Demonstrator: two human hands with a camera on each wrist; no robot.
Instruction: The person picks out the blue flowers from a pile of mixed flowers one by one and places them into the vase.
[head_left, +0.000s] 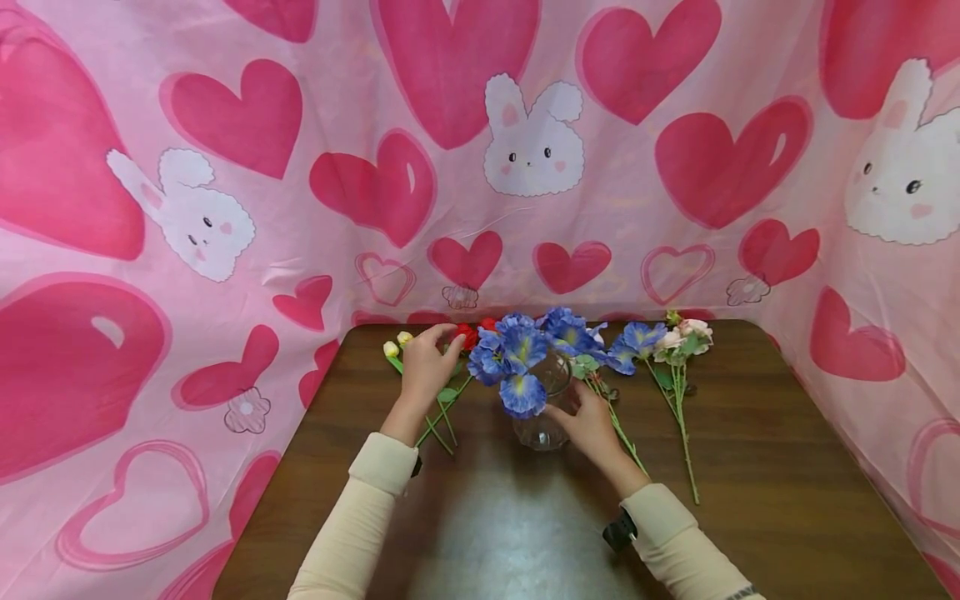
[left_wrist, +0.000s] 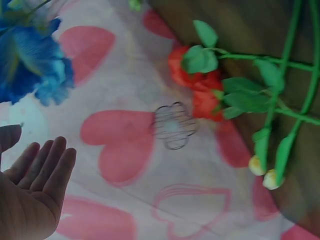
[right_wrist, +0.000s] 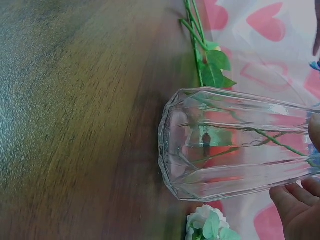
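A clear faceted glass vase [head_left: 543, 433] stands on the table, with blue iris-like flowers [head_left: 522, 346] over its mouth. My right hand [head_left: 592, 425] holds the vase from the right, thumb on one side and fingers on the other. Thin green stems [right_wrist: 280, 142] show through the glass in the right wrist view. To the left of the blue blooms, my left hand [head_left: 429, 367] is raised with nothing in it. In the left wrist view its fingers [left_wrist: 50, 162] are extended, a little apart from a blue bloom [left_wrist: 30, 62].
Red flowers [head_left: 467, 335] and yellow-white tulips [head_left: 391, 349] lie behind the left hand, their stems crossing. On the right lie pale pink flowers [head_left: 682, 342] and another blue flower [head_left: 637, 337]. A pink heart-patterned cloth [head_left: 637, 275] hangs around the wooden table [head_left: 780, 467].
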